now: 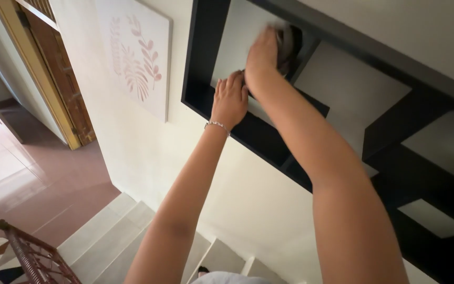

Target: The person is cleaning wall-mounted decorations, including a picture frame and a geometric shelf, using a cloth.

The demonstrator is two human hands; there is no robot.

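So the right hand (261, 55) is closed around a dark cloth (289, 44), pressing it against the back panel inside the top-left box of the black wall shelf (200, 63). The cloth's bunched up, so no clear long axis. The left hand (230, 100) rests fingers-curled on the shelf's lower ledge, holding nothing.

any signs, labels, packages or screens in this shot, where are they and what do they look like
No packages, labels or screens in view.
Wall picture: hangs on the white wall left of the black shelf unit; rectangular pale canvas with pink leafy sprigs, no writing visible.
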